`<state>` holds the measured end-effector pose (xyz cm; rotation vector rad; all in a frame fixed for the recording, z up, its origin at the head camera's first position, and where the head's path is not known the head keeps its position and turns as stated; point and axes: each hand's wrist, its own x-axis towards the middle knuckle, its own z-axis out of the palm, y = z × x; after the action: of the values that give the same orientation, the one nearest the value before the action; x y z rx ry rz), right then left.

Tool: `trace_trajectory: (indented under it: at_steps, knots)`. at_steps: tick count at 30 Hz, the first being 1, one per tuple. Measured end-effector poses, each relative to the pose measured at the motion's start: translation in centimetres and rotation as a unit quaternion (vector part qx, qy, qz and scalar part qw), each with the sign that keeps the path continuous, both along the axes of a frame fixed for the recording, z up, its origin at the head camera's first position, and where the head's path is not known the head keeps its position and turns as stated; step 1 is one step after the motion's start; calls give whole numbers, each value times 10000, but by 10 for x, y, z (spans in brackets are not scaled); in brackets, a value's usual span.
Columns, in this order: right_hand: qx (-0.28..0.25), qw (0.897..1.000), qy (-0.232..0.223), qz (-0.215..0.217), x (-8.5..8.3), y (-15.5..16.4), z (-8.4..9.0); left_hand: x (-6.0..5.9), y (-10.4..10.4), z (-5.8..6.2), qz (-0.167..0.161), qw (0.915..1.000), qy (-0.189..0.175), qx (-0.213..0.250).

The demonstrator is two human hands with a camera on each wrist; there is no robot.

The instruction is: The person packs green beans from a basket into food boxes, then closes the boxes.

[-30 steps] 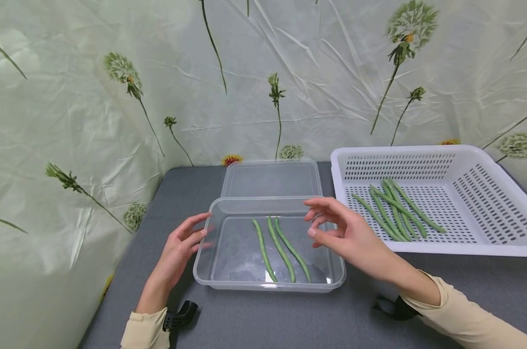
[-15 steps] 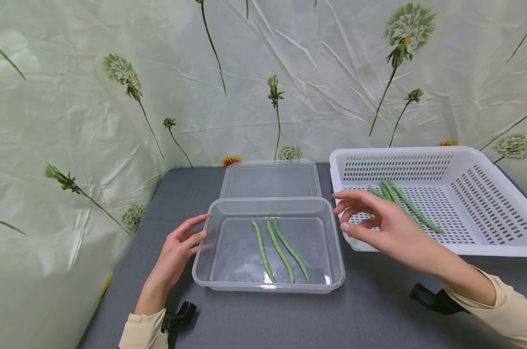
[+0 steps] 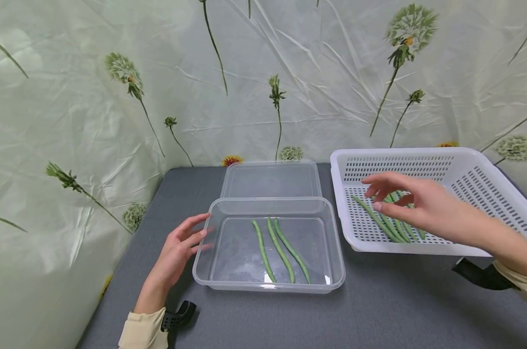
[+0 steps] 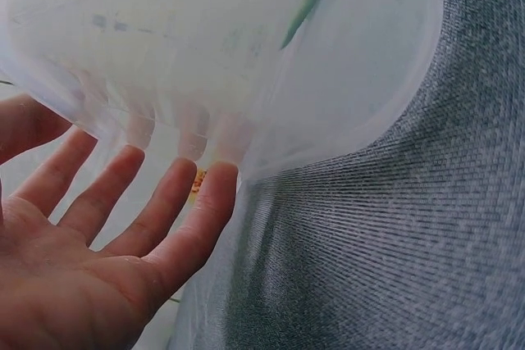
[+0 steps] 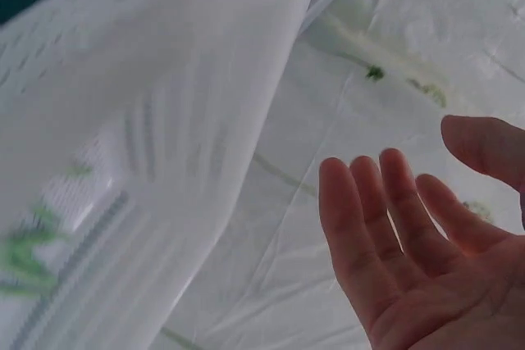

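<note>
A clear plastic food container (image 3: 228, 287) holds three green beans (image 3: 281, 249) lying lengthwise on its bottom. At its left side is my left hand (image 3: 176, 254), fingers spread and fingertips touching the container wall, as the left wrist view (image 4: 123, 243) also shows. My right hand (image 3: 424, 206) is over the white plastic basket (image 3: 468, 249), fingers loosely bent and nothing between them. Several green beans (image 3: 376, 220) lie on the basket floor beneath it, partly hidden by the hand. In the right wrist view the fingers (image 5: 357, 227) appear relaxed beside the basket's wall.
A clear flat lid (image 3: 271, 179) lies on the grey cloth right behind the container. The basket stands to the container's right, its rim raised above the table (image 3: 280, 320). A flowered curtain (image 3: 228, 121) hangs along the back and left.
My right hand has moved right, from above the container's right side to over the basket. My left hand, the container and its beans have stayed in place.
</note>
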<state>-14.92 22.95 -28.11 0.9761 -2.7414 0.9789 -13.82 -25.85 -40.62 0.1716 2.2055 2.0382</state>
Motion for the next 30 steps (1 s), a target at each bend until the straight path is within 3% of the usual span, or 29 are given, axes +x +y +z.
trace_trajectory:
  at_steps: [4, 11, 21, 23, 26, 30]
  knots:
    - [548, 9983, 85, 175, -16, 13, 5, 0, -1, 0, 31, 10000, -1, -3]
    - [983, 9940, -294, 387, -42, 28, 5, 2, -2, -1, 46, 10000, 2, 15]
    - [1200, 9920, -380, 31, -73, 43, -5, 1, -2, 0, -53, 10000, -2, 36]
    - [1231, 9904, -614, 129, -80, 50, -9, 0, -1, 1, -30, 10000, -16, 6]
    - [1064, 9848, -1342, 278, -91, 63, -20, 0, 0, 1, -11, 10000, -24, -29]
    - [692, 9632, -2578, 322, -103, 79, -37, -1, 0, 0, -30, 10000, -23, -41]
